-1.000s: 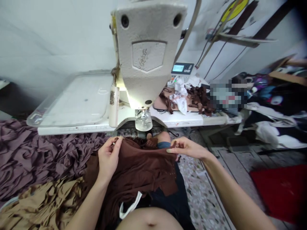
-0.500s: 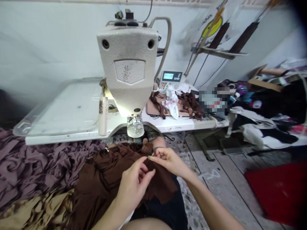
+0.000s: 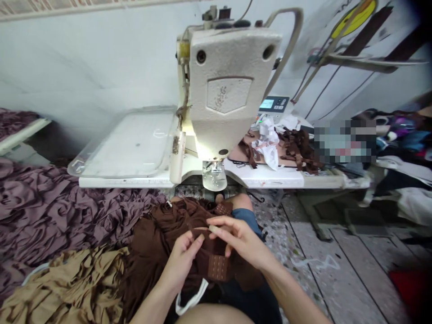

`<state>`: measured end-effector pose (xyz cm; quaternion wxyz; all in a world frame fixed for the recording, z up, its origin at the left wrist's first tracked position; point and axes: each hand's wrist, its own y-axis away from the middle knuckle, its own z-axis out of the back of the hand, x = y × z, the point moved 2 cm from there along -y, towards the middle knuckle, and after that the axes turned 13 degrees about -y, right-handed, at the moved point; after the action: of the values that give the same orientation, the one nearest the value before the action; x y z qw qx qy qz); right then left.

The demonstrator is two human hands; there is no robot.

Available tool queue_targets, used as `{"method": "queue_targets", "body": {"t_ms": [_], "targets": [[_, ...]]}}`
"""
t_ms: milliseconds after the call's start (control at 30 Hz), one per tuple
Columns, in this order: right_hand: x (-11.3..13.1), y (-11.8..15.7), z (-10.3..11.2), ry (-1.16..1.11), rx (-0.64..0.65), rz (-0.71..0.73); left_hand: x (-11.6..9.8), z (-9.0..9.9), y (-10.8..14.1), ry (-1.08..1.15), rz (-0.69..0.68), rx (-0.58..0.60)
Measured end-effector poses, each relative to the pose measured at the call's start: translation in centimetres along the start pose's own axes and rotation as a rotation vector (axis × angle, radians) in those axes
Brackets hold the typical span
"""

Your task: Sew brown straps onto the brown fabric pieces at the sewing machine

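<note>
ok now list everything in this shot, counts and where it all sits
sewing machine head: 1, off-white, on the white table, straight ahead
clear plastic tray: 1, see-through, on the table, left of the machine
control panel: 1, grey, behind the machine, to its right
brown strips: several, brown, on the table, right of the machine
white scraps: one crumpled bunch, white, beside those strips
brown knit fabric: 1 piece, dark brown, under the hands
hook-and-eye tapes: 2, brown, on that fabric
mauve fabric: 1 heap, mauve, left
tan fabric: 1 heap, tan, lower left
left hand: 1, pinching the fabric
right hand: 1, fingers at the fabric
</note>
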<state>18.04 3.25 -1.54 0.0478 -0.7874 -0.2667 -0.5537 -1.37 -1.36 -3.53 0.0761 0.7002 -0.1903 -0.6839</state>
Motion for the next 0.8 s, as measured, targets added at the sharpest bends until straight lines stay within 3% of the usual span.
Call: {"method": "queue_targets", "body": {"t_ms": [100, 300, 433, 500, 667, 800], "targets": [[0.5, -0.8, 0.3, 0.165, -0.124, 0.145, -1.4, -0.1, -0.2, -0.101, -0.089, 0.025], [3.0, -1.7, -0.4, 0.342, 0.164, 0.050, -4.9, 0.6, -1.7, -0.327, -0.213, 0.029], [4.4, -1.7, 1.0, 0.391, 0.201, 0.044, -5.4, 0.8, -1.8, -0.565, -0.298, 0.110], [4.7, -1.5, 1.6, 0.386, 0.178, 0.027, -5.2, 0.6, -1.6, -0.521, -0.295, 0.136], [5.4, -1.0, 1.9, 0.204, 0.071, 0.025, -5.1, 0.1, -1.4, -0.055, -0.016, 0.207], [5.2, -1.1, 2.1, 0.122, 0.047, 0.020, -6.0, -0.1, -1.9, -0.113, -0.068, 0.190]]}}
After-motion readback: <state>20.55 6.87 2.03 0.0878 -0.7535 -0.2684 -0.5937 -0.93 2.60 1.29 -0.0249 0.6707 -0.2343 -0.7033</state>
